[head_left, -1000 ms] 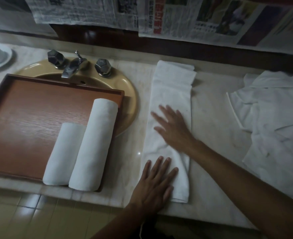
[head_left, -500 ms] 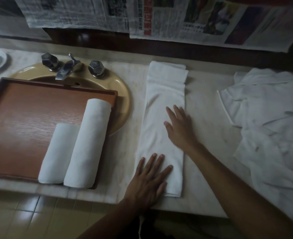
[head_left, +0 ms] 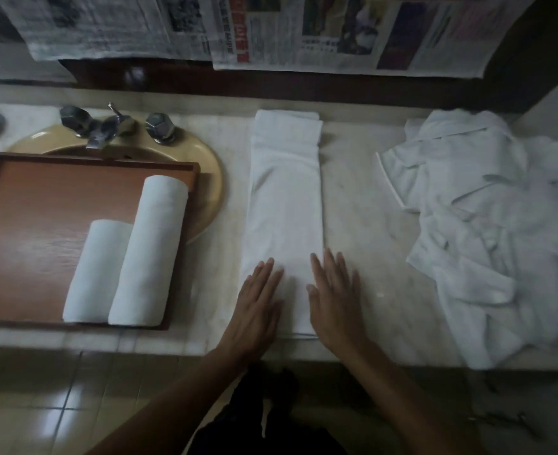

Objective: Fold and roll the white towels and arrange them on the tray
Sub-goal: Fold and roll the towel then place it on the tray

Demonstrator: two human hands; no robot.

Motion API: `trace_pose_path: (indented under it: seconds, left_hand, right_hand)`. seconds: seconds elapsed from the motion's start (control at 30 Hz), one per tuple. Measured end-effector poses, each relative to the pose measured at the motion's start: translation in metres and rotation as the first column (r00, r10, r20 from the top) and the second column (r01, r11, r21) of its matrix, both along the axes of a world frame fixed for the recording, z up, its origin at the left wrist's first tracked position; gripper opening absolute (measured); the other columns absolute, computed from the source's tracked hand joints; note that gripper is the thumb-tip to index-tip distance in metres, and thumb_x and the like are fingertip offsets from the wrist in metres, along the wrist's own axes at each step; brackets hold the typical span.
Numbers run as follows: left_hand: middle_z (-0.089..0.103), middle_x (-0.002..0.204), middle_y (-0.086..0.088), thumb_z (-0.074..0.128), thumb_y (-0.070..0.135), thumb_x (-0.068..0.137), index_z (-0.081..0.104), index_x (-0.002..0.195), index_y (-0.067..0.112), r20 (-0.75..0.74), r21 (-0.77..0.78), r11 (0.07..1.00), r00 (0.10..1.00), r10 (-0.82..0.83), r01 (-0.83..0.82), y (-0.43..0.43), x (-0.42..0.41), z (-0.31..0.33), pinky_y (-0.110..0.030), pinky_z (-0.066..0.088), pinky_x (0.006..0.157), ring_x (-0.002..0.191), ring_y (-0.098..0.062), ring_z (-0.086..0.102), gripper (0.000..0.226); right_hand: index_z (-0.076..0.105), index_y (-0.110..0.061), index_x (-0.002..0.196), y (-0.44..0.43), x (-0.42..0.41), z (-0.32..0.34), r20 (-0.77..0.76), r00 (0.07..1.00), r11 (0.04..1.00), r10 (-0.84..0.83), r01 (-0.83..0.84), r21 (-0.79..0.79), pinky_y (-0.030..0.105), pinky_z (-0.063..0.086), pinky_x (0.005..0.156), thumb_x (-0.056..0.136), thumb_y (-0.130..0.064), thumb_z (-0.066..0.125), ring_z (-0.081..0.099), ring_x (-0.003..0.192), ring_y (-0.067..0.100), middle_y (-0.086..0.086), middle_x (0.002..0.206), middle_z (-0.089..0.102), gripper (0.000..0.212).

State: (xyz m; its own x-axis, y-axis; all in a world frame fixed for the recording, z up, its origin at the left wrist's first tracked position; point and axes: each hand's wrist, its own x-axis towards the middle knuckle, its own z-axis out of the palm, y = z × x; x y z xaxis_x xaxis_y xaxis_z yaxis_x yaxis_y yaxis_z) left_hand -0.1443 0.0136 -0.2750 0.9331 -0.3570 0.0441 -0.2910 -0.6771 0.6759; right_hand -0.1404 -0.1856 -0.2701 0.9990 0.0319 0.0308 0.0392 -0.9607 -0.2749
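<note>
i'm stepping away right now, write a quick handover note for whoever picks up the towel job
Left hand: open, flat on the near end of the folded towel.
Right hand: open, flat at the same end, partly on the counter.
Done: short roll and long roll lie side by side on the tray; a third towel is folded into a long strip.
Left: roll the strip, set it on the tray, then work through the loose pile on the right.
</note>
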Motion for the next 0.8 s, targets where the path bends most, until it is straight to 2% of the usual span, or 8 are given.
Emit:
trace_pose_path:
  seconds: [0.13,0.23,0.3,0.4,0.47,0.57,0.63,0.8]
  left_hand:
    - [0.006,0.173,0.0,0.027,0.038,0.11,0.017,0.164,0.018,-0.021,0.131,0.99,0.999,-0.043,0.046,0.017,-0.008,-0.006,-0.052,0.015,0.128,0.159,-0.014,-0.001,0.058]
    - [0.007,0.172,-0.001,0.028,0.049,0.11,0.018,0.164,0.02,-0.005,0.199,0.976,0.996,-0.086,0.085,0.033,-0.028,-0.003,-0.043,0.009,0.129,0.159,-0.013,-0.001,0.062]
    - [0.02,0.17,-0.005,0.035,0.049,0.108,0.03,0.161,0.019,0.052,0.229,0.969,0.993,-0.11,0.096,0.043,-0.045,0.001,-0.041,0.015,0.127,0.159,-0.017,0.01,0.061]
    - [0.047,0.154,-0.003,0.049,0.035,0.106,0.055,0.145,0.019,0.099,0.237,0.95,0.968,-0.23,0.202,0.056,-0.063,0.002,-0.042,0.036,0.118,0.148,-0.02,0.036,0.042]
    - [0.056,0.14,-0.002,0.052,0.021,0.103,0.062,0.136,0.017,0.136,0.23,0.941,0.949,-0.285,0.249,0.06,-0.069,0.004,-0.036,0.045,0.107,0.133,-0.019,0.049,0.035]
    - [0.06,0.122,0.0,0.073,-0.003,0.084,0.068,0.127,0.015,0.145,0.216,0.951,0.955,-0.257,0.223,0.062,-0.067,0.009,-0.028,0.053,0.085,0.111,-0.018,0.057,0.047]
    - [0.062,0.113,0.003,0.077,-0.009,0.077,0.072,0.122,0.016,0.119,0.232,0.946,0.959,-0.258,0.226,0.064,-0.063,0.011,-0.028,0.055,0.074,0.103,-0.016,0.057,0.052]
    - [0.067,0.104,0.003,0.077,-0.006,0.076,0.074,0.111,0.014,0.124,0.278,0.926,0.946,-0.299,0.257,0.065,-0.059,0.018,-0.027,0.054,0.07,0.096,-0.016,0.059,0.041]
  right_hand:
    - [0.03,-0.025,0.162,0.004,-0.039,-0.02,-0.077,0.983,0.981,0.165,-0.172,-0.09,0.063,0.021,0.121,0.108,-0.046,0.027,0.015,0.158,0.032,0.006,0.171,0.016,0.058]
    - [0.035,-0.024,0.16,-0.006,-0.049,-0.018,-0.054,0.986,0.987,0.157,-0.159,-0.033,0.059,0.019,0.123,0.11,-0.05,0.021,0.017,0.157,0.029,0.004,0.17,0.021,0.058]
    - [0.042,-0.021,0.156,-0.007,-0.056,-0.011,0.0,0.986,0.985,0.165,-0.165,0.048,0.053,0.017,0.123,0.109,-0.05,0.025,0.021,0.156,0.028,0.005,0.168,0.029,0.058]
    - [0.056,-0.014,0.146,-0.011,-0.077,-0.009,0.113,0.942,0.943,0.316,-0.325,0.076,0.051,0.028,0.121,0.105,-0.041,0.047,0.032,0.152,0.03,0.008,0.16,0.043,0.05]
    - [0.059,-0.011,0.142,-0.015,-0.091,-0.015,0.138,0.899,0.902,0.415,-0.427,0.072,0.049,0.036,0.118,0.101,-0.032,0.058,0.038,0.149,0.03,0.008,0.157,0.047,0.046]
    - [0.063,-0.011,0.136,-0.019,-0.1,-0.02,0.17,0.892,0.894,0.42,-0.438,0.093,0.041,0.037,0.118,0.096,-0.021,0.061,0.046,0.141,0.027,0.007,0.149,0.054,0.041]
    - [0.069,-0.013,0.124,-0.02,-0.099,-0.019,0.199,0.902,0.898,0.383,-0.414,0.147,0.039,0.041,0.113,0.092,-0.015,0.065,0.052,0.132,0.025,0.006,0.137,0.062,0.032]
    - [0.071,-0.018,0.1,-0.021,-0.09,-0.004,0.138,0.929,0.898,0.344,-0.368,0.24,0.041,0.054,0.082,0.09,-0.013,0.069,0.059,0.1,0.022,-0.002,0.107,0.065,0.012]
